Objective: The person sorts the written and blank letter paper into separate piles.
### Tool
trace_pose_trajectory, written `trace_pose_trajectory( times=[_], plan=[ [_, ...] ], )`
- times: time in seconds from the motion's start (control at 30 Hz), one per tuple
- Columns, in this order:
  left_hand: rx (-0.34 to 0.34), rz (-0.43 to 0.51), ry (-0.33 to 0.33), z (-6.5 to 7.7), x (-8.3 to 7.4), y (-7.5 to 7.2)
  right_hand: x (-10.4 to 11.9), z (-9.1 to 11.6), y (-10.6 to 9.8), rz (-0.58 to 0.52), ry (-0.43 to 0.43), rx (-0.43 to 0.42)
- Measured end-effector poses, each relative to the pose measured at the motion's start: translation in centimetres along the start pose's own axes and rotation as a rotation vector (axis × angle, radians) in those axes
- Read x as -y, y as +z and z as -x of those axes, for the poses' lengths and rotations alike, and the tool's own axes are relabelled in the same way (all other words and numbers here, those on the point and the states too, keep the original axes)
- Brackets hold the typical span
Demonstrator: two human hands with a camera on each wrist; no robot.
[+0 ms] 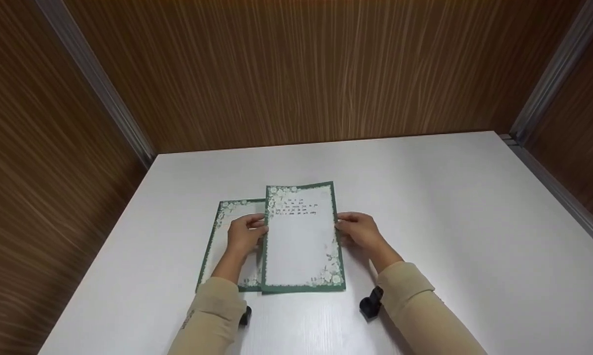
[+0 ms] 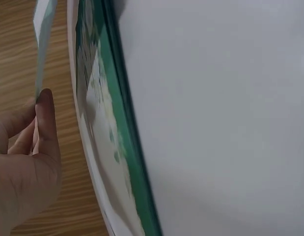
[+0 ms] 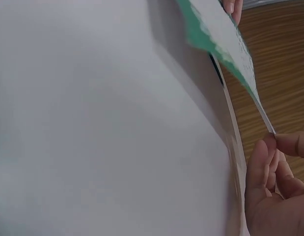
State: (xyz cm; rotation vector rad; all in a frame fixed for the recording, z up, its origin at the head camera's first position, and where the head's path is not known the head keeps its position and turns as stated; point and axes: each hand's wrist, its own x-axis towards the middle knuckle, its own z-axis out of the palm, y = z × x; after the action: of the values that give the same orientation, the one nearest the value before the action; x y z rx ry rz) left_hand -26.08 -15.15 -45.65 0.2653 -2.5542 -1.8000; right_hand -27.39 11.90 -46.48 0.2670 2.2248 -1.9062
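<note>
A sheet of letter paper (image 1: pixel 301 246) with a green flowered border and several lines of handwriting near its top is held above the white table. My left hand (image 1: pixel 244 234) pinches its left edge between thumb and fingers. On the opposite side, my right hand (image 1: pixel 360 229) pinches the right edge. The right wrist view shows the held paper (image 3: pixel 230 44) lifted and slightly bent, its edge between thumb and forefinger. Beneath and to the left, more green-bordered paper (image 1: pixel 212 246) lies on the table, partly covered by the held sheet and my left hand.
The white table (image 1: pixel 449 222) extends to both sides, with brown wood-grain panels (image 1: pixel 296 74) behind and beside it. A black device (image 1: pixel 370 306) shows by the right forearm, and part of another black one (image 1: pixel 245 315) by the left sleeve.
</note>
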Motion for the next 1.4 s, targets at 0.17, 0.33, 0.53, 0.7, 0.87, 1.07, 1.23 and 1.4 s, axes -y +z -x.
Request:
trace_pose_trajectory(
  times=[0.17,0.33,0.53,0.7,0.87,1.07,1.23,1.4],
  plan=[
    [0.001,-0.005,0.01,0.4,-0.6,0.9,-0.1,0.2,-1.1,0.022,0.007,0.007],
    [0.014,-0.007,0.006,0.4,-0.9,1.8,-0.1,0.3,-1.9,0.059,-0.001,0.012],
    [0.034,-0.023,0.003,0.2,-0.9,2.7,-0.2,0.2,-2.5,0.09,0.014,-0.015],
    [0.027,-0.066,0.011,0.2,-1.2,3.3,-0.2,0.2,-2.8,0.124,0.027,-0.023],
    [0.033,-0.13,0.004,0.2,-1.3,3.5,-0.2,0.1,-3.0,0.159,0.037,-0.042],
    [0.052,-0.156,-0.005,0.5,-1.4,3.5,-0.1,0.2,-3.0,0.208,0.009,-0.041],
    [0.047,-0.178,0.002,0.4,-1.3,3.5,0.0,0.3,-3.0,0.236,-0.001,-0.045],
    [0.054,-0.19,0.01,0.6,-1.5,3.4,0.2,0.5,-3.1,0.309,0.002,-0.062]
  ],
)
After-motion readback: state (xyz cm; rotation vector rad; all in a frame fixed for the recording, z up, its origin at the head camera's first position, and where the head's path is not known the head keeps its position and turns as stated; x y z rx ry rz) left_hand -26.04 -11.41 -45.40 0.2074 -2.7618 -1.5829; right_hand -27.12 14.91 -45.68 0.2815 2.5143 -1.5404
